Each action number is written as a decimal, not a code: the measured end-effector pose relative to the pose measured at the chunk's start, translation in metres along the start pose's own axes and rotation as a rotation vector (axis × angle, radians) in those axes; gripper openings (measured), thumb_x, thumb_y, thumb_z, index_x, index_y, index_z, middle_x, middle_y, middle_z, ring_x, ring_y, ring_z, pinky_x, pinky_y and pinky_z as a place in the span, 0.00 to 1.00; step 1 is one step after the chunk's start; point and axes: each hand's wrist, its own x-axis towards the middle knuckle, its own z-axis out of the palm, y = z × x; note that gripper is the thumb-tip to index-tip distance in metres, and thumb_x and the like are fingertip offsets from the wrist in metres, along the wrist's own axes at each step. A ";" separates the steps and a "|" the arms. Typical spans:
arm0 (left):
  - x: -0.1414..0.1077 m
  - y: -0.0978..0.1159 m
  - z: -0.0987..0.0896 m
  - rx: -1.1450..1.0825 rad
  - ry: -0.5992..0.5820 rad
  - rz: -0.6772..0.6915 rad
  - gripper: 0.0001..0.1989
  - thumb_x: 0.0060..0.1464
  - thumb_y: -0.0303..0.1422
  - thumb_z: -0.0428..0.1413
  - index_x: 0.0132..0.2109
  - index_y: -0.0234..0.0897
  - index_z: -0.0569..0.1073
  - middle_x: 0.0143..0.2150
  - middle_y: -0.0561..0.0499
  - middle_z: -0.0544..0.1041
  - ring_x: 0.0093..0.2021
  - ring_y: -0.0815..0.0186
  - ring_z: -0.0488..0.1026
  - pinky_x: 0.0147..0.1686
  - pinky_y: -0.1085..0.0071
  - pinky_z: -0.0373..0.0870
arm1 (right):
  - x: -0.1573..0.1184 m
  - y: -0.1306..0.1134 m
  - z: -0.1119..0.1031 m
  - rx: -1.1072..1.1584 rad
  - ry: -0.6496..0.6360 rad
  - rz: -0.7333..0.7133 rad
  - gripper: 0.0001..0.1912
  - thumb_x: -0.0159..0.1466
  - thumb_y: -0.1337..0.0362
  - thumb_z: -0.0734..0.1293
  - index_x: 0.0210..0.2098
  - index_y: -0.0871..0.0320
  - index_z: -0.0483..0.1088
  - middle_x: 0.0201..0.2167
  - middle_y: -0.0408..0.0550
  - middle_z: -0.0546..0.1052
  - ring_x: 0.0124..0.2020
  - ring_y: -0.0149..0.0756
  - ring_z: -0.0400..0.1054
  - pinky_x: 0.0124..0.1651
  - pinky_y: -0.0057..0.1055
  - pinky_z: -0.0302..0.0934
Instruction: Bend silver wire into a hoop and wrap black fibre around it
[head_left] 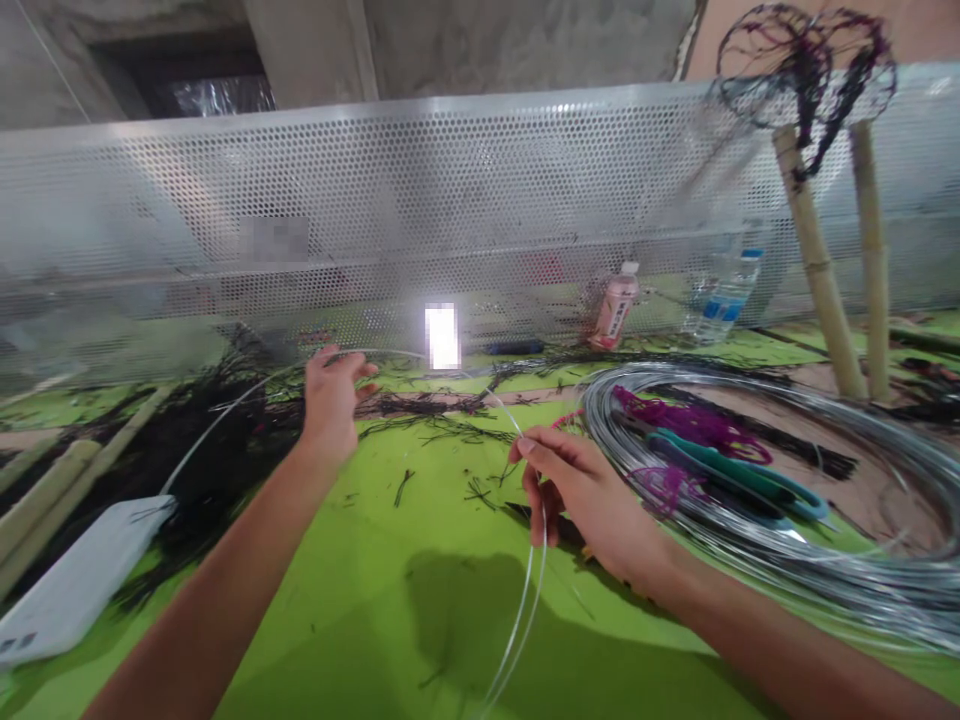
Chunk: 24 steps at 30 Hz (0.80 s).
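My right hand (577, 500) is closed, with thumb and fingertips pinching a thin pale wire (536, 570). Below that hand two strands hang toward the near edge of the view. From the pinch the wire also arcs away to the back and left, passing at the fingertips of my left hand (331, 400). The left fingers are stretched out and apart; whether they touch the wire I cannot tell. Farther left the arc comes down to a white power bank-like block (90, 570). A dark pointed tool (517, 511) lies partly hidden under my right hand.
On the right lies a big coil of metal wire (600, 400), with teal-handled cutters (720, 475) and purple netting (690, 425) inside. Bamboo posts (817, 260) stand behind. A pink bottle (616, 308) and a water bottle (727, 295) stand by the perforated metal screen (480, 190).
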 end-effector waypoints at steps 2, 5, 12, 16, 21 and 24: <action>0.019 0.003 -0.021 -0.001 0.112 0.063 0.18 0.66 0.37 0.58 0.59 0.36 0.71 0.56 0.43 0.74 0.50 0.58 0.76 0.47 0.56 0.78 | 0.003 -0.001 -0.004 0.002 0.042 -0.014 0.16 0.64 0.49 0.65 0.35 0.56 0.66 0.17 0.33 0.66 0.13 0.29 0.69 0.14 0.21 0.57; 0.032 0.013 -0.045 0.005 0.120 0.154 0.18 0.66 0.37 0.58 0.59 0.36 0.70 0.56 0.43 0.74 0.49 0.58 0.76 0.47 0.56 0.78 | 0.009 -0.001 -0.010 -0.012 0.074 -0.011 0.15 0.64 0.50 0.66 0.34 0.56 0.66 0.18 0.32 0.65 0.11 0.29 0.67 0.12 0.21 0.55; 0.005 0.018 -0.021 0.082 -0.462 0.041 0.16 0.65 0.36 0.58 0.56 0.35 0.72 0.53 0.44 0.76 0.46 0.60 0.77 0.44 0.59 0.78 | 0.011 0.005 -0.008 -0.044 0.011 0.061 0.13 0.66 0.53 0.66 0.37 0.58 0.70 0.23 0.36 0.71 0.09 0.25 0.64 0.09 0.19 0.49; -0.028 -0.008 0.024 0.031 -0.790 -0.077 0.16 0.66 0.37 0.58 0.57 0.36 0.73 0.57 0.43 0.75 0.52 0.57 0.76 0.51 0.54 0.76 | 0.007 0.010 -0.002 0.001 -0.033 0.101 0.13 0.67 0.54 0.64 0.38 0.58 0.71 0.25 0.37 0.72 0.09 0.23 0.63 0.09 0.19 0.48; -0.044 -0.036 0.050 -0.034 -0.905 -0.176 0.17 0.66 0.39 0.58 0.56 0.35 0.72 0.53 0.44 0.76 0.48 0.59 0.77 0.48 0.56 0.77 | 0.014 0.013 -0.008 0.068 -0.044 0.171 0.10 0.69 0.58 0.62 0.37 0.58 0.69 0.24 0.36 0.68 0.09 0.23 0.62 0.10 0.21 0.47; -0.040 -0.045 0.051 0.005 -0.880 -0.236 0.16 0.66 0.38 0.58 0.56 0.34 0.72 0.53 0.44 0.76 0.48 0.59 0.77 0.47 0.56 0.77 | 0.026 0.015 -0.016 0.091 -0.057 0.224 0.10 0.72 0.62 0.60 0.38 0.60 0.69 0.22 0.35 0.65 0.10 0.22 0.60 0.11 0.21 0.48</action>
